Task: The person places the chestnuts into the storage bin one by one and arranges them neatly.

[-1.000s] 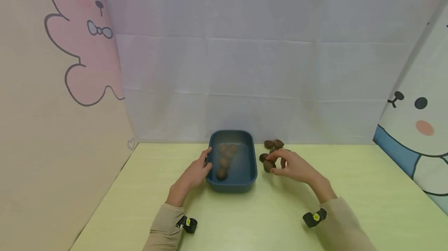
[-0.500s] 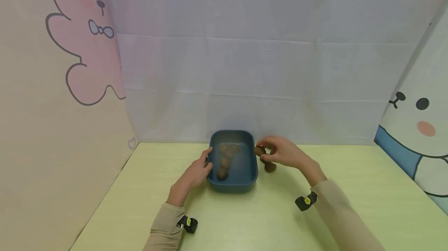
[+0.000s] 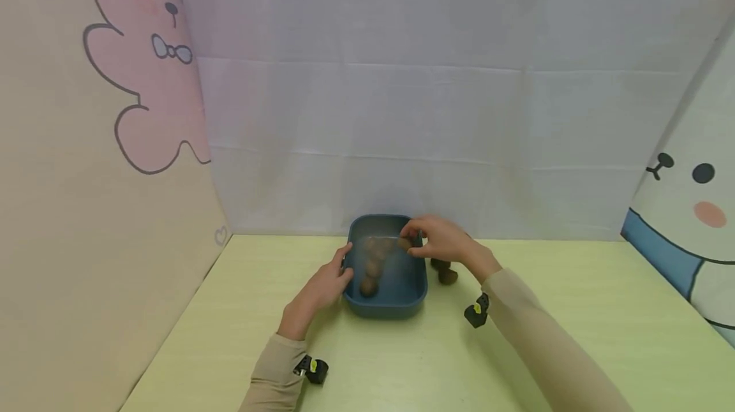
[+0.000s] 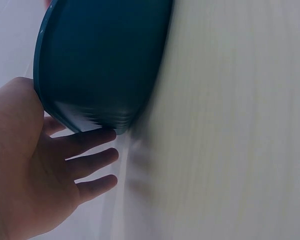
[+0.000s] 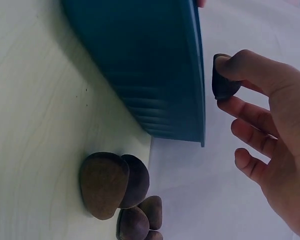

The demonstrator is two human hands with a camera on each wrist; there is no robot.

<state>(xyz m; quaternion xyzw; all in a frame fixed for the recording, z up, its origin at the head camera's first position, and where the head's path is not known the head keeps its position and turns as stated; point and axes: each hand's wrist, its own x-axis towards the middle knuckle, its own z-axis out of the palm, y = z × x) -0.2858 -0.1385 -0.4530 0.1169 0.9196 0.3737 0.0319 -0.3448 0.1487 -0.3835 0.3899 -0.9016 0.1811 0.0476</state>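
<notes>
A deep blue rectangular container point(image 3: 396, 281) stands on the table with several brown chestnuts point(image 3: 369, 286) inside, partly blurred by a haze. At its left side my left hand point(image 3: 321, 287) holds the wall, thumb at the rim and fingers point(image 4: 92, 162) stretched along the outside. My right hand point(image 3: 445, 240) is above the container's right rim. Between its thumb and index finger it pinches one chestnut point(image 5: 224, 82), flat-sided and dark; the other fingers are loosely bent. Several more chestnuts point(image 5: 104, 185) lie on the table just right of the container, partly hidden by the right hand in the head view.
The pale yellow-green table point(image 3: 390, 367) ends at a white cloth backdrop point(image 3: 367, 112) close behind the container. Side panels with a pink cartoon figure point(image 3: 161, 99) and a white one point(image 3: 689, 208) flank it. Both wrists carry small black cameras point(image 3: 476, 311).
My right hand has picked a chestnut from the pile on the right and carried it left, over the container's rim. My left hand stays at the container's left side.
</notes>
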